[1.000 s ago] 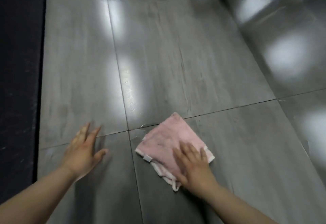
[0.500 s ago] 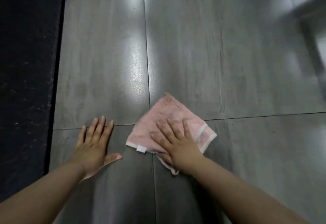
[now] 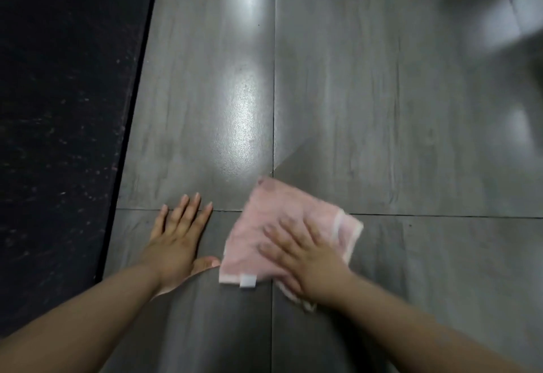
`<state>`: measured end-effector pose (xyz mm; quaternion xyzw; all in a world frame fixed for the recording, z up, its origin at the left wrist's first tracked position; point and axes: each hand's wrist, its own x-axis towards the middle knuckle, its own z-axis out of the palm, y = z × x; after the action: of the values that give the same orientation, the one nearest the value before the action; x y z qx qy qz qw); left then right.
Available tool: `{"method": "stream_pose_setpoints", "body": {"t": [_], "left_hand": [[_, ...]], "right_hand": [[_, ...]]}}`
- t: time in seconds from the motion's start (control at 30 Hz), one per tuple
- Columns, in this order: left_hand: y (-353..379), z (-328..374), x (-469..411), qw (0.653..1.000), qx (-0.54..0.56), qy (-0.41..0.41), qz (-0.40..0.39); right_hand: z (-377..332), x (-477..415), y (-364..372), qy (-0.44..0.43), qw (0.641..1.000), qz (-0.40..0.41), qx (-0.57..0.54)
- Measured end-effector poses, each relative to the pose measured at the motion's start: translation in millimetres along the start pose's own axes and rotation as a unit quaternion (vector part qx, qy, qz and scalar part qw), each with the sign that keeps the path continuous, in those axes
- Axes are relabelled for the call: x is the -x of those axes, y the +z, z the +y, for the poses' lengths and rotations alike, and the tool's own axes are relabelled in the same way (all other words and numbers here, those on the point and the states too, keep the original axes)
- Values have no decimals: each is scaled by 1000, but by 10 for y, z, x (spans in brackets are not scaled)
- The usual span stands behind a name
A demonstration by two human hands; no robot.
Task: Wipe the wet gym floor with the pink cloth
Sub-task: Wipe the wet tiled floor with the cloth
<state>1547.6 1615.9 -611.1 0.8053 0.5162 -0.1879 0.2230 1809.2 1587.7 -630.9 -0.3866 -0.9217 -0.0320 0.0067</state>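
A folded pink cloth (image 3: 273, 219) with a small white tag lies flat on the grey tiled floor (image 3: 411, 108), over the crossing of two tile joints. My right hand (image 3: 305, 258) presses down on the cloth's near right part with fingers spread and straight; it is blurred by motion. My left hand (image 3: 179, 240) rests flat on the bare tile just left of the cloth, fingers straight, thumb almost touching the cloth's near left corner. A glossy wet sheen (image 3: 244, 114) shows on the tile ahead of the cloth.
A black speckled rubber mat (image 3: 64, 108) borders the tiles along the left. Bright light reflections and a dark blurred shape sit at the far right of the floor. Grey tiles stretch ahead and to the right.
My right hand has slid the cloth slightly left and toward me, and it has turned a little. The view has shifted, and my left hand stays planted on the tile.
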Motion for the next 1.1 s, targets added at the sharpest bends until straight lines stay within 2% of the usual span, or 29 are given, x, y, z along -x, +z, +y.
{"method": "stream_pose_setpoints", "body": {"t": [0.03, 0.1, 0.13, 0.17, 0.2, 0.27, 0.33, 0.4, 0.47, 0.5, 0.53, 0.6, 0.63, 0.67, 0.7, 0.73, 0.8, 0.87, 0.93, 0.97, 1.0, 1.07, 1.1], "left_hand": [[-19, 4, 8, 1000, -6, -11, -6], [-165, 69, 30, 998, -17, -52, -7], [-234, 97, 30, 998, 10, -65, 1], [-259, 134, 35, 997, 33, -60, 41], [-273, 165, 71, 997, 58, -48, 24], [-336, 211, 69, 994, 68, -74, -41], [-375, 234, 66, 994, 65, -76, -46], [-395, 233, 58, 992, 67, -90, -59], [-402, 240, 53, 992, 58, -94, -69], [-411, 250, 59, 991, 58, -94, -72], [-424, 257, 64, 991, 58, -93, -77], [-457, 251, 57, 990, 53, -99, -87], [-483, 255, 56, 989, 48, -100, -93], [-504, 265, 60, 989, 43, -99, -102], [-509, 269, 51, 988, 40, -99, -111], [-510, 267, 36, 987, 38, -100, -118], [-530, 281, 46, 986, 33, -102, -130], [-532, 286, 32, 985, 24, -108, -131], [-534, 303, 21, 985, 13, -111, -131], [-537, 313, 18, 985, 11, -113, -132], [-541, 315, 20, 984, 13, -114, -132], [-562, 308, 17, 984, 22, -117, -132], [-573, 304, 16, 984, 24, -117, -133]], "right_hand": [[230, -168, 8, 13, 1000, -7, 14], [612, -256, -55, 158, 986, -52, 18], [721, -159, -88, 228, 972, -53, 8], [760, 28, -98, 273, 961, -48, 1], [709, 247, -116, 297, 954, -48, -4], [349, 661, -145, 279, 960, -28, -13], [-151, 788, -111, 198, 979, -35, -45], [-334, 524, -39, 106, 989, -79, -70], [-80, -2, -123, 60, 992, -102, -38], [162, -209, -164, 71, 992, -103, -12], [409, -339, -241, 95, 985, -142, 0], [758, -252, -361, 195, 954, -226, -8], [801, -80, -386, 301, 922, -231, -75], [761, 148, -378, 331, 921, -194, -75], [628, 375, -339, 327, 931, -157, -47], [461, 551, -313, 298, 940, -155, -59], [8, 737, -254, 205, 964, -144, -86], [-159, 423, -268, 103, 968, -196, -121], [25, -122, -295, 32, 978, -183, -90], [228, -340, -277, 31, 981, -178, -73], [475, -483, -267, 67, 976, -198, -67], [898, -446, -326, 255, 930, -245, -102], [997, -298, -331, 345, 900, -233, -130]]}}
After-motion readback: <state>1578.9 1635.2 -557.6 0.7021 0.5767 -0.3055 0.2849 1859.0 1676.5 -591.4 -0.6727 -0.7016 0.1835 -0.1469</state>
